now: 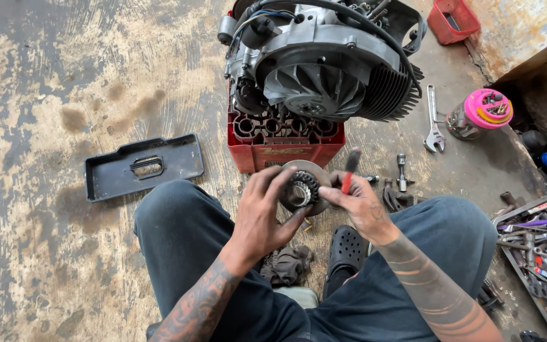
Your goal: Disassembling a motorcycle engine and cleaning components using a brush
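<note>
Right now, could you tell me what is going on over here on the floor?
A person sits on the stained floor. Their left hand holds a round metal disc with a toothed gear, while the right hand holds a red-handled brush against it. Just ahead, an engine rests on a red crate. A wrench and a tray of tools lie to the right.

Soft daylight fills the place, bright and even. The concrete floor (pixel 45 82) looks pale, with no hard glare. Shadows are weak; the darkest spot is the top right corner. The red-handled brush (pixel 350 170) is blurry from moving. Most things look sharp. The edges of the view bend a little.
</note>
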